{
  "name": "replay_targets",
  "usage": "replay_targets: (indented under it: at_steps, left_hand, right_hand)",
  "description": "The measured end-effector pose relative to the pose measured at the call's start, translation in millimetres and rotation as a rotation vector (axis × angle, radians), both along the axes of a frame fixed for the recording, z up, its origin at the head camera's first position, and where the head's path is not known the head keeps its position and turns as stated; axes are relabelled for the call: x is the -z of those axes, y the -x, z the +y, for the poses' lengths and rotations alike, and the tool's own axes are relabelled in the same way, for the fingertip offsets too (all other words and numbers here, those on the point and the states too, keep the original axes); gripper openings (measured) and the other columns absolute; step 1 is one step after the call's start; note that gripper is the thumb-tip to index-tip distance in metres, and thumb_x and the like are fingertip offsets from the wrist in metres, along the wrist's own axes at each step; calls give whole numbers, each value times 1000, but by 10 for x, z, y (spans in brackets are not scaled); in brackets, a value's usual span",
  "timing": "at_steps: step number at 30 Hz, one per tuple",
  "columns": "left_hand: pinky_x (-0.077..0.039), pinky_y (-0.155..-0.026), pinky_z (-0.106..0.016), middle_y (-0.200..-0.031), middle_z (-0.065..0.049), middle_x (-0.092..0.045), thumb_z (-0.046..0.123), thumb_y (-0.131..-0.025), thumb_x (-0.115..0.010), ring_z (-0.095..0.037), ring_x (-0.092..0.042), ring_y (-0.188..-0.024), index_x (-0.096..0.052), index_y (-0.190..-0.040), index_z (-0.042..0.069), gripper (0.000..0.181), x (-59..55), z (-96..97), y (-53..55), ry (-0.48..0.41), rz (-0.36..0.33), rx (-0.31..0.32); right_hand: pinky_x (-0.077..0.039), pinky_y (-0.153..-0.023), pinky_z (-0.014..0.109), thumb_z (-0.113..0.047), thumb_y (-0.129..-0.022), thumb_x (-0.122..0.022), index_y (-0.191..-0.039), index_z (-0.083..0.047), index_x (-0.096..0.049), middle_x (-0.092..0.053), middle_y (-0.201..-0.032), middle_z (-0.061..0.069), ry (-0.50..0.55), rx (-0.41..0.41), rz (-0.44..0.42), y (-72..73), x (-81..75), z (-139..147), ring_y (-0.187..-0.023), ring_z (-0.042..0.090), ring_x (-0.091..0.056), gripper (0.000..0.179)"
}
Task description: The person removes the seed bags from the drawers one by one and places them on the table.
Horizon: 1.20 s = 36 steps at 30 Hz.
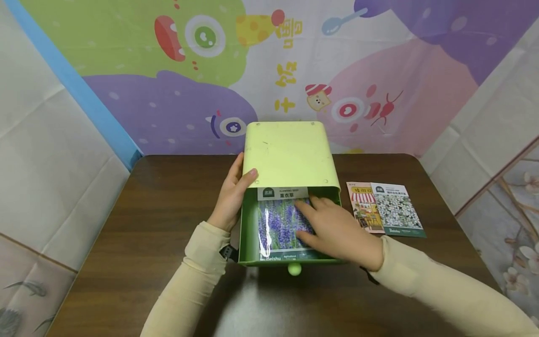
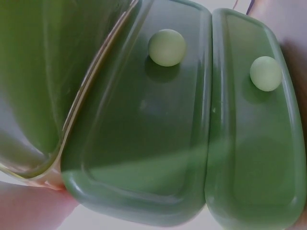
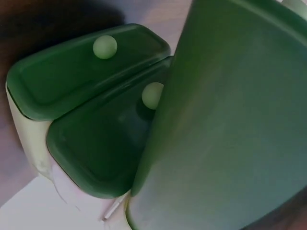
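A light-green drawer cabinet (image 1: 290, 152) stands on the table, its top drawer (image 1: 248, 234) pulled out toward me. A lavender seed packet (image 1: 280, 224) lies flat in that drawer, its upper end near the cabinet's opening. With fingers spread, my right hand (image 1: 332, 227) reaches over the drawer's right side and touches the packet. My left hand (image 1: 230, 199) rests against the cabinet's left side, thumb on the top edge. Its farther fingers are partly hidden. Two closed drawers, the middle one (image 2: 139, 129) and the lower one (image 2: 259, 148), show round knobs in the left wrist view.
Right of the cabinet, a white-flower seed packet (image 1: 399, 210) overlaps a colourful packet with a striped awning (image 1: 364, 206). Behind the brown table (image 1: 168, 215) hangs a cartoon-printed cloth (image 1: 269, 70). The open drawer's round knob (image 1: 294, 268) juts toward the front edge.
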<state>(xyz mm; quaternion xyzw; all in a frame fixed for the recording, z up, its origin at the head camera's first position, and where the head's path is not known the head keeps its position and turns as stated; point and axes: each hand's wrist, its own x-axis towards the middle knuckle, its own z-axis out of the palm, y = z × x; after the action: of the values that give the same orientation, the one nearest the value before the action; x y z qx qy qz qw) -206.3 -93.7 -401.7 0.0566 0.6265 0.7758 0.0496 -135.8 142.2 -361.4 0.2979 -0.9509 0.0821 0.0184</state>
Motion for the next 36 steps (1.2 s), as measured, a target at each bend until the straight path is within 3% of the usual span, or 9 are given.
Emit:
replay_targets:
  at_steps: [5, 14, 22, 31, 36]
  left_hand:
    - [-33, -115, -41, -164, 6, -16, 34, -98, -58, -16, -32, -143, -10, -159, 30, 77, 4, -3, 0, -1, 2, 3]
    - [-19, -122, -40, -164, 9, -13, 36, -98, -58, -10, -15, -150, -12, -158, 29, 76, 7, -5, 5, 52, 31, -12]
    - [-17, -122, -40, -164, 8, -14, 35, -98, -58, -10, -15, -150, -11, -159, 27, 76, 9, -8, 9, 37, 38, -11]
    - [-18, -122, -38, -164, 7, -14, 33, -99, -57, -10, -16, -150, -11, -159, 26, 76, 19, -11, 21, 28, 37, -13]
    - [-19, -122, -39, -164, 7, -14, 33, -98, -58, -11, -17, -149, -11, -159, 26, 77, 17, -9, 27, 35, 30, -15]
  right_hand:
    - [-42, -105, 54, -42, -91, -67, -145, -2, -47, -50, -142, 26, 41, 28, -69, 34, -6, -30, -131, 42, -48, 70]
    - [-31, -113, 58, -40, -92, -65, -155, -7, -29, -33, -155, 24, 192, 41, -301, 68, -15, -56, -143, 42, -32, 80]
    - [-34, -112, 55, -26, -96, -61, -156, -5, -22, -27, -159, 19, 478, 95, -484, 88, -19, -37, -144, 38, -32, 75]
    - [-45, -106, 44, -8, -100, -50, -156, -3, -19, -32, -155, 25, 950, 231, -756, 143, 0, -41, -138, 41, -40, 64]
    - [-52, -98, 35, -4, -101, -45, -155, 0, -19, -37, -149, 28, 1090, 317, -827, 192, 26, -59, -133, 39, -46, 60]
